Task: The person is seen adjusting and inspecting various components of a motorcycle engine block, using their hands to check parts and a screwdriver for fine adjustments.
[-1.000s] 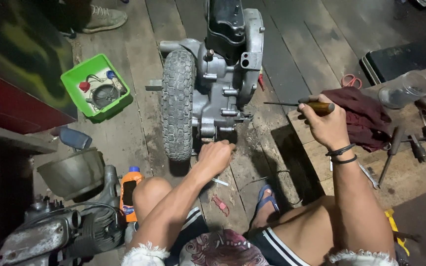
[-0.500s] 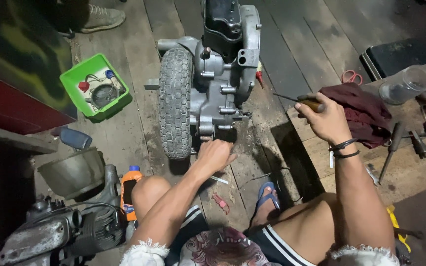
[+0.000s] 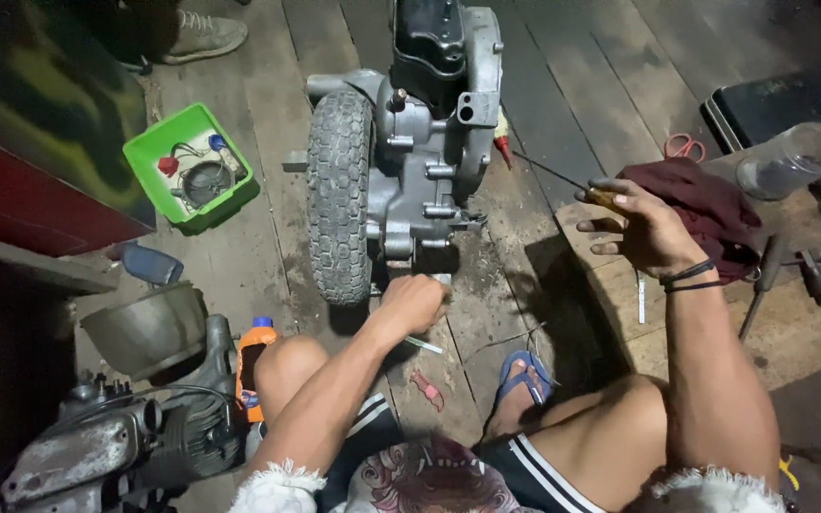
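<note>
A grey scooter engine (image 3: 429, 161) with its knobbly tyre (image 3: 339, 195) stands upright on the wooden floor in front of me. My left hand (image 3: 412, 302) is closed around something at the engine's lower end; what it grips is hidden. My right hand (image 3: 640, 226) holds a long thin screwdriver (image 3: 563, 179) by its yellow handle, fingers partly spread, the shaft pointing left toward the engine. My right wrist wears black bands. My knees and a blue sandal (image 3: 523, 375) are below.
A green tray (image 3: 192, 166) of small parts sits at the left. A second engine (image 3: 116, 437), a metal bowl (image 3: 144, 328) and an orange bottle (image 3: 254, 356) lie at lower left. Right: a dark red rag (image 3: 705, 209), a clear cup (image 3: 786, 161), tools, red scissors (image 3: 684, 145). Another person's shoe (image 3: 203, 36) is at the top.
My right hand has shifted a little with the screwdriver and its fingers have spread. My left hand stays at the engine's lower end.
</note>
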